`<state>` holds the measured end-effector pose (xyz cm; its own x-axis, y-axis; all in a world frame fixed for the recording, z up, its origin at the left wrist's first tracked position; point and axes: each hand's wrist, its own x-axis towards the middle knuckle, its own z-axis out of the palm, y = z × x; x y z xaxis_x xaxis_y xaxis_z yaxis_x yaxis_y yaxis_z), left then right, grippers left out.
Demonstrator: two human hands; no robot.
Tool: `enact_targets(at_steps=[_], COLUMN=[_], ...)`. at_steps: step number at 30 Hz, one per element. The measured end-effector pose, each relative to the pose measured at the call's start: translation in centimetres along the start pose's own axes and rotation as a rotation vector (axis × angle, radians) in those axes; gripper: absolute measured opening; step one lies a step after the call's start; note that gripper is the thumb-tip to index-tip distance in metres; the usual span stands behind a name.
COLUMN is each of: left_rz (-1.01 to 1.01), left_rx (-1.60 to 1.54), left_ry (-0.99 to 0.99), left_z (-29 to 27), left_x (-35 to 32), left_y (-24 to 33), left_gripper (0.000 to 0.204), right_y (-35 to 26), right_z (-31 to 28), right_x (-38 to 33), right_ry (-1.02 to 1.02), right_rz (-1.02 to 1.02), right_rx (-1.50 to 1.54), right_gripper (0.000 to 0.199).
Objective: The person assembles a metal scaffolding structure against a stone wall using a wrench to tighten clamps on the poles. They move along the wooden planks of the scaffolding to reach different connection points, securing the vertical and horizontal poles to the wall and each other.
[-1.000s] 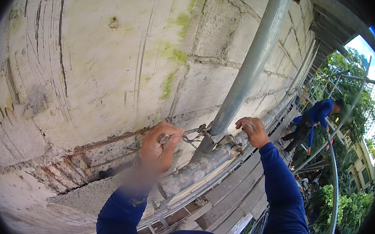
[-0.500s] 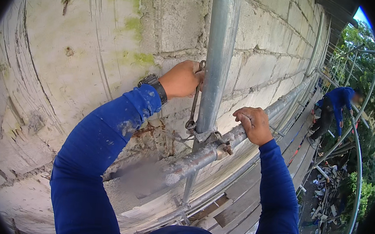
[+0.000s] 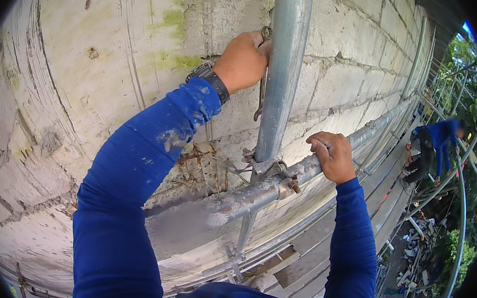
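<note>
My left hand (image 3: pixel 241 63), with a watch on its wrist, grips a metal wrench (image 3: pixel 261 95) behind the upright scaffold pipe (image 3: pixel 284 74). The wrench's lower end hangs free above the coupler (image 3: pixel 268 167), which joins that upright to the crusted horizontal pipe (image 3: pixel 245 201). A bolt (image 3: pixel 293 186) juts from the coupler's right side. To the right, my right hand (image 3: pixel 334 158) is closed over the horizontal pipe. The upright partly hides the fingertips of my left hand.
A rough block wall (image 3: pixel 103 82) rises just beyond the pipes. Below right runs a plank walkway (image 3: pixel 379 216), where a person in blue (image 3: pixel 429 144) bends over. Rubble (image 3: pixel 418 255) lies lower down, beside curved scaffold tubes (image 3: pixel 460 233).
My left hand has raised the wrench, and its lower end has come off the coupler. My right hand stays on the pipe. The view has shifted slightly.
</note>
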<state>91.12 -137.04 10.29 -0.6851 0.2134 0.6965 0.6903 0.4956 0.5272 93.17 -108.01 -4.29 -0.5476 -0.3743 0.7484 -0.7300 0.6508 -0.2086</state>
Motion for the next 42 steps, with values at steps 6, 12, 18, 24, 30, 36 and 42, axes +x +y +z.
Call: enact_targets(at_steps=[6,12,18,24,30,36,42], left_rz=[-0.044,0.001,0.090,0.113,0.194,0.245,0.067], left_rx=[-0.348,-0.636,-0.698,-0.734,-0.614,-0.639,-0.471], left_ry=[0.093,0.419,0.653,0.652,0.468,0.452,0.149], left_z=[-5.1,-1.3,3.6,3.9,2.8,2.9,-0.6], left_x=[-13.6,-24.7,-26.8,-27.0,-27.1,-25.4,-15.0], left_y=[-2.3,-6.4,-8.4,-8.2,-8.5,-8.7,-3.8], left_gripper=[0.014,0.007,0.008,0.010,0.014,0.019,0.017], right_y=[0.4,-0.4,-0.8,-0.6,-1.1,0.2,1.6], right_z=[-0.5,0.1,-0.8,-0.5,-0.7,-0.5,0.0], right_x=[-0.3,0.5,1.2,1.0,1.0,0.7,0.0], right_ry=[-0.076,-0.168,-0.259,-0.261,-0.254,-0.226,-0.114], right_rz=[0.073,0.125,0.151,0.159,0.160,0.131,0.078], right_rx=[-0.019,-0.032,0.014,0.004,-0.005,-0.069,-0.021], right_gripper=[0.016,0.022,0.029,0.027,0.026,0.028,0.023])
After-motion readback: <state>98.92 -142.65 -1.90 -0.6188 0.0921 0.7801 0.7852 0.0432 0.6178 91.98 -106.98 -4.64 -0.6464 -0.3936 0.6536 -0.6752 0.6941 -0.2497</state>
